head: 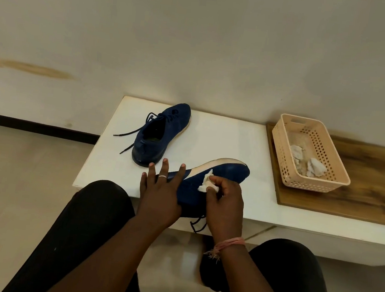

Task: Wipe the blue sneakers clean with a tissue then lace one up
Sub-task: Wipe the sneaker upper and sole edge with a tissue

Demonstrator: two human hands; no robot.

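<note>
The right hand (225,198) pinched a crumpled tissue (207,182) against the tipped sneaker (222,171). The left hand (160,190), fingers straight, steadied its heel. The sneaker's soft upper probably yielded; its firmer sole offered better hold.

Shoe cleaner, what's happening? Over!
Left hand steadies near shoe. Right hand pinches tissue against its side. Other shoe waits behind. Nothing blocking.

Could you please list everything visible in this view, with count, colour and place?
blue sneaker on its side: one, navy with white sole, front of table, being wiped.
upright sneaker: one, navy, laces loose, back of table.
tissue: one, white, pinched against the tipped sneaker.
table: one, white.
basket: one, peach, on wooden board at right.
crumpled tissues: two, greyish-white, inside basket.
wooden board: one, brown, right.
left hand: steadies tipped sneaker, fingers straight.
right hand: pinches tissue.
</note>
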